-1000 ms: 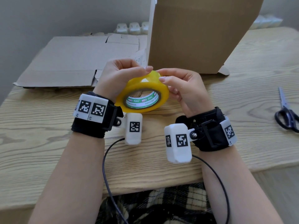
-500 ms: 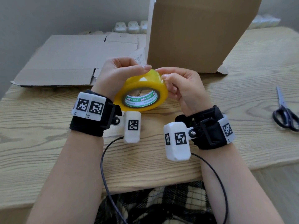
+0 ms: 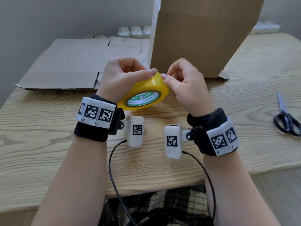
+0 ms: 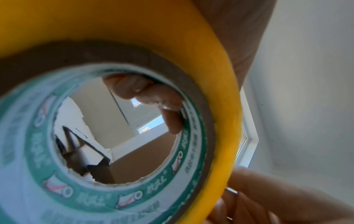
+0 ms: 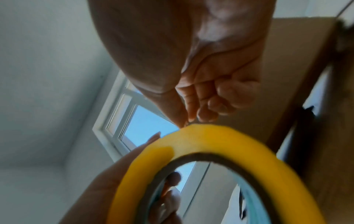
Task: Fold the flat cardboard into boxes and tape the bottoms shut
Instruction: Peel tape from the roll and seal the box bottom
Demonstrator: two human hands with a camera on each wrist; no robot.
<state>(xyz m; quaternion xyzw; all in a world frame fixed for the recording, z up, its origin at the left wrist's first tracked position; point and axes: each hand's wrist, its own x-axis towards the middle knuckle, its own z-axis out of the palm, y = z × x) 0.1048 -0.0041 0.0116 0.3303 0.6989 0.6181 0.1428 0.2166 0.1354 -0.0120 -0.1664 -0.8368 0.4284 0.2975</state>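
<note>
Above the near edge of the wooden table (image 3: 48,131), a yellow tape roll (image 3: 143,93) is gripped in the left hand (image 3: 120,79), while its top is pinched at by the right hand (image 3: 184,85), seemingly to lift the tape end. One box (image 3: 200,38) is stood up behind; no tape is seen on it. Flat cardboard (image 3: 73,66) is left unfolded at far left. Scissors (image 3: 286,118) are laid at right.

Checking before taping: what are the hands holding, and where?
Left hand grips the yellow tape roll through its core; right hand pinches its outer top edge.
</note>
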